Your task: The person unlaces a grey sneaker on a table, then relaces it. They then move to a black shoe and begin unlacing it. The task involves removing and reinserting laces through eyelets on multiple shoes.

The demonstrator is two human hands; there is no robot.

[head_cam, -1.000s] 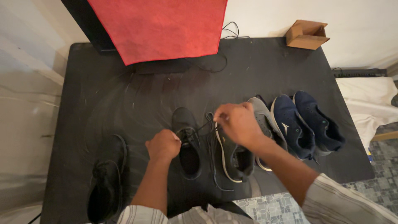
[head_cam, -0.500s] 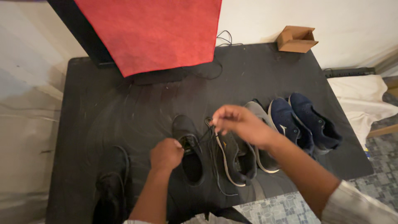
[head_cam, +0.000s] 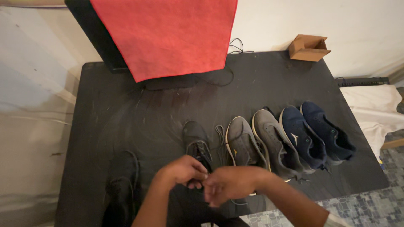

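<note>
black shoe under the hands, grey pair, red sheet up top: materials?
Black shoe: likely matte knit or mesh fabric, no shine. Grey pair: probably mesh or synthetic textile with pale rubbery sole edges. Red sheet: looks like felt or fleece, with a fuzzy, dull nap.

small open brown cardboard box (head_cam: 308, 47), table's far right corner; dark screen (head_cam: 101, 38) behind red cloth
</note>
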